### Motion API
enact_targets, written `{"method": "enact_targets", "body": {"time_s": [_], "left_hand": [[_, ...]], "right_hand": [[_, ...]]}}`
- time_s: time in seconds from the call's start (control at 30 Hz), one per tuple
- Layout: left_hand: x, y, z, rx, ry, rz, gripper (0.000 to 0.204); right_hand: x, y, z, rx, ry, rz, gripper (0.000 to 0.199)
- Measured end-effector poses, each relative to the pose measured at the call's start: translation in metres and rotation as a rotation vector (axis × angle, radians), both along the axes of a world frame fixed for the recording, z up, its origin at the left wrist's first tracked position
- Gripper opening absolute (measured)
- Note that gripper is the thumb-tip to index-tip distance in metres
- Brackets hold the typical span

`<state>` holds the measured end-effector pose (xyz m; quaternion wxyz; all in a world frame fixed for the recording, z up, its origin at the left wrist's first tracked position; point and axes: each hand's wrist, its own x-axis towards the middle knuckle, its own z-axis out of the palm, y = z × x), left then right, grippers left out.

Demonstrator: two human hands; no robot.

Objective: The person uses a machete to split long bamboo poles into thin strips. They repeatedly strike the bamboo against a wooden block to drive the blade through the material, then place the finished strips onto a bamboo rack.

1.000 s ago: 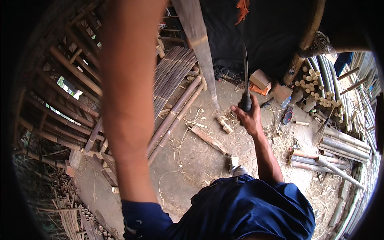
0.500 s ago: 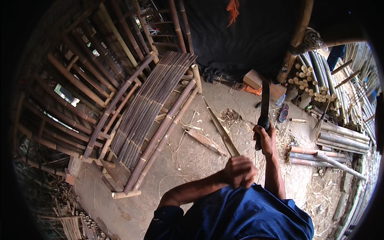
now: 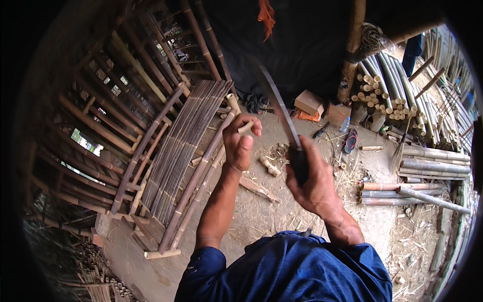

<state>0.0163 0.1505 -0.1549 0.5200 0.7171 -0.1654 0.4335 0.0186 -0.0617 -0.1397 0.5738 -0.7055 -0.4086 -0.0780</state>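
My left hand is raised in front of the bench's near end post, its fingers curled round a pale piece of bamboo. Only a short end of this bamboo strip shows; its full length cannot be made out. My right hand grips the dark handle of a machete. The blade points up and to the left, away from me, and its tip is blurred against the dark sheet. Blade and left hand are apart.
A bamboo bench with a slatted seat stands at left. Bamboo poles are stacked at right, with cut lengths nearer. A split bamboo piece, a cardboard box, a bottle and a sandal lie on the floor.
My left hand has risen forward and left from near my body, and the long strip no longer shows at length. The machete has swung from upright to leaning left, nearer the left hand.
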Motion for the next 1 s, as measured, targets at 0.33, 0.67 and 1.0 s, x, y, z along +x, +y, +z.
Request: {"method": "enact_targets", "body": {"time_s": [0.33, 0.67, 1.0], "left_hand": [[0.032, -0.017, -0.001, 0.057, 0.022, -0.040, 0.059], [0.036, -0.021, -0.007, 0.062, -0.016, -0.011, 0.058], [0.035, -0.017, -0.006, 0.061, -0.011, 0.007, 0.061]], "right_hand": [[0.018, -0.003, 0.013, -0.122, -0.066, 0.072, 0.057], [0.022, -0.003, 0.003, -0.092, -0.143, 0.071, 0.060], [0.020, 0.002, 0.004, -0.090, -0.159, 0.073, 0.060]]}}
